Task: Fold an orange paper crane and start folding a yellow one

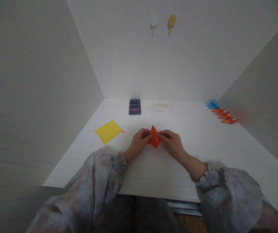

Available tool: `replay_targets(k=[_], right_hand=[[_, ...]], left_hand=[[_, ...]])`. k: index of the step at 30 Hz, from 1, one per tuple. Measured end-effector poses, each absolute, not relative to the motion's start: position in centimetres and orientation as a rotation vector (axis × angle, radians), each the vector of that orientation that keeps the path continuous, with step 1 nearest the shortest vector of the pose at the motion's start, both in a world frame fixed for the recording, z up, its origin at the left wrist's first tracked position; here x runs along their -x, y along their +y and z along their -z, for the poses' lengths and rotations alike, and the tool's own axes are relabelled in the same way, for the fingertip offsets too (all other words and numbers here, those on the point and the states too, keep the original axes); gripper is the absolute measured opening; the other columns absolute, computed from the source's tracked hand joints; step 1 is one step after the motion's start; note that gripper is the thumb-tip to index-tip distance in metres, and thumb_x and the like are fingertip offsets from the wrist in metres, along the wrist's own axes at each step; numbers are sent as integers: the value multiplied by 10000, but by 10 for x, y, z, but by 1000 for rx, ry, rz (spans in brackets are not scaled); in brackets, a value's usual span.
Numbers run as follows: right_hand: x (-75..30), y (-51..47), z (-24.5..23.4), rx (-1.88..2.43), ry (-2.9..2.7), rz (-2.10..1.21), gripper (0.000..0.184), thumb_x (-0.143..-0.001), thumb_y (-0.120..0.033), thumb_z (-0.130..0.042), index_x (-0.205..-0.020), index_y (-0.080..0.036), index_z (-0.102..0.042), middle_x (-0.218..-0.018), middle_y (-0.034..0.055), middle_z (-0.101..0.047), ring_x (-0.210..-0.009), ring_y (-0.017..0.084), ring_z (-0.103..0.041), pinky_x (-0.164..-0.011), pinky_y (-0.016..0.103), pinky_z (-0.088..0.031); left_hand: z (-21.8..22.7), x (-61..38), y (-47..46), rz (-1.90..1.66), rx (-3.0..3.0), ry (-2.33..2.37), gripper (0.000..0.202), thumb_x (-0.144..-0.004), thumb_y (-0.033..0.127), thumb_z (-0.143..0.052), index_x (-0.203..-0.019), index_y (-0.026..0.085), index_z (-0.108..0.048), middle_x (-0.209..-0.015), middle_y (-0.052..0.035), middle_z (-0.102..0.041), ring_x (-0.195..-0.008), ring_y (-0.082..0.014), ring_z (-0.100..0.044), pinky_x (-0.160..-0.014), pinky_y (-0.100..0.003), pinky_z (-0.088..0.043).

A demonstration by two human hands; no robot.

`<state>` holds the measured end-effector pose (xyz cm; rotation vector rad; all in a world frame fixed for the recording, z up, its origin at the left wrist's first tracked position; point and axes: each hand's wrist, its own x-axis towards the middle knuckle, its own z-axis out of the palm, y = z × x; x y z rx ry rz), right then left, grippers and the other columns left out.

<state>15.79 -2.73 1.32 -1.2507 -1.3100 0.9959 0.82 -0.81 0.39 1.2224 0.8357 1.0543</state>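
Note:
Between my two hands is a piece of folded orange origami paper [155,138], kite-shaped, with a crease down its middle and a point at the top. My left hand [141,140] pinches its left edge between thumb and fingers, and a ring shows on one finger. On the opposite edge, my right hand [171,141] grips the paper the same way. The fingers behind the paper are partly hidden. Left of my hands lies a yellow paper sheet [108,131], with a tiny orange scrap at its right corner.
A dark phone [135,107] lies near the back wall. Along the right side stands a row of folded paper cranes, blue ones [213,104] behind orange ones [224,115]. Two hooks, one white [154,22] and one yellow [171,21], are on the back wall. Walls enclose the white table [163,181] on three sides.

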Motion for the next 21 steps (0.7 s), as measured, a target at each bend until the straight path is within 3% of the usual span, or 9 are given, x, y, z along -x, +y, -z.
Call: replay_targets(k=[5, 10, 15, 21], right_hand=[[-158, -28, -13, 1181, -1344, -1024, 148, -678, -326, -601, -690, -179, -619, -658, 11, -624, -598, 136, -552, -588, 272, -432], [-158, -30, -15, 1083, -1363, -996, 130, -702, -299, -587, -780, -211, -643, -792, 21, -637, -750, 157, -565, -715, 295, -434], [-159, -27, -11, 1021, -1292, -1154, 84, -674, -275, -619, -722, -208, -636, -708, -7, -622, -657, 127, -560, -650, 267, -437], [-160, -26, -8, 1082, -1319, -1204, 160, -648, -305, -637, -771, -203, -640, -739, 4, -646, -664, 136, -575, -649, 278, -449]], left_hand=[[-7, -7, -8, -1101, -1224, 854, 194, -660, 248, -599, -781, 124, -513, -691, -8, -578, -604, -91, -548, -559, -216, -441], [-5, -7, -8, -1112, -1223, 812, 196, -665, 232, -591, -813, 133, -509, -692, -4, -586, -620, -94, -553, -563, -211, -438], [-4, -7, -10, -1136, -1257, 774, 183, -672, 208, -575, -818, 149, -481, -679, 17, -570, -610, -76, -535, -570, -198, -423], [-2, -5, -7, -1151, -1299, 853, 136, -673, 216, -564, -761, 140, -493, -693, 6, -567, -630, -78, -530, -582, -198, -417]])
